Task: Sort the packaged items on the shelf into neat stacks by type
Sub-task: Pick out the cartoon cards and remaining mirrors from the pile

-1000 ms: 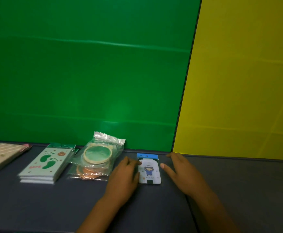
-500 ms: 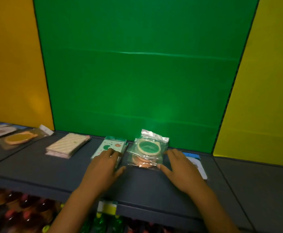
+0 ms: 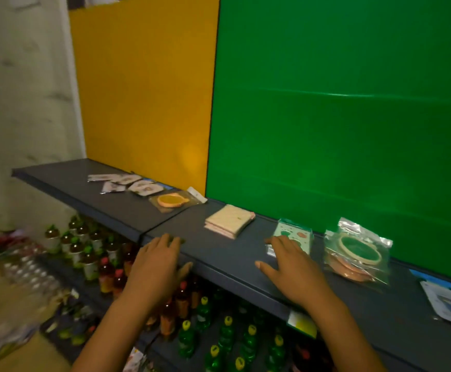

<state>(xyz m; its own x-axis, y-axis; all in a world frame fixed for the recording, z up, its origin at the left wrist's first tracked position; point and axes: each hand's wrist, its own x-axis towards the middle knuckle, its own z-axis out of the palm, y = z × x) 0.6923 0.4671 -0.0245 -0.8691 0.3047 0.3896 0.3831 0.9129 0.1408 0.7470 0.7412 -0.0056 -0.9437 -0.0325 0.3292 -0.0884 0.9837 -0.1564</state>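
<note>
On the dark shelf lie several packaged items. From left: scattered small white card packs, an orange round item in a clear bag, a cream striped stack, a pale green footprint pack stack, clear bags with green and orange rings, and a white card with a blue header. My left hand hovers flat at the shelf's front edge, fingers apart, holding nothing. My right hand rests spread on the shelf, its fingertips on the near end of the footprint stack.
Below the shelf stand rows of bottles with green, yellow and red caps. Yellow and green panels back the shelf. A pale wall lies to the left. A yellow price tag hangs on the shelf edge.
The view has swung left along the shelf. Both hands have left the blue-header card and then the ring bags and shifted left; the right hand now touches the footprint stack.
</note>
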